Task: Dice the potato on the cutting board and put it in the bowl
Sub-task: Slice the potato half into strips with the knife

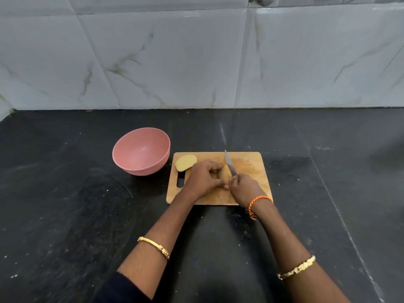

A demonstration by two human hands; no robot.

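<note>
Wood cutting board (251, 171), worn; matt pink bowl (142, 149); metal knife (229, 164); glossy wall tiles (175, 62).

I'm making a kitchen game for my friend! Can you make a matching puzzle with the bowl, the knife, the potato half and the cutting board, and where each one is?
Things:
1. pink bowl
2. knife
3. potato half
4. cutting board

Places:
A. held in the right hand
B. on the board's far left corner, cut face up
C. on the black counter, left of the board
D. flat on the counter, under both hands

Pairs: 1-C, 2-A, 3-B, 4-D
</note>
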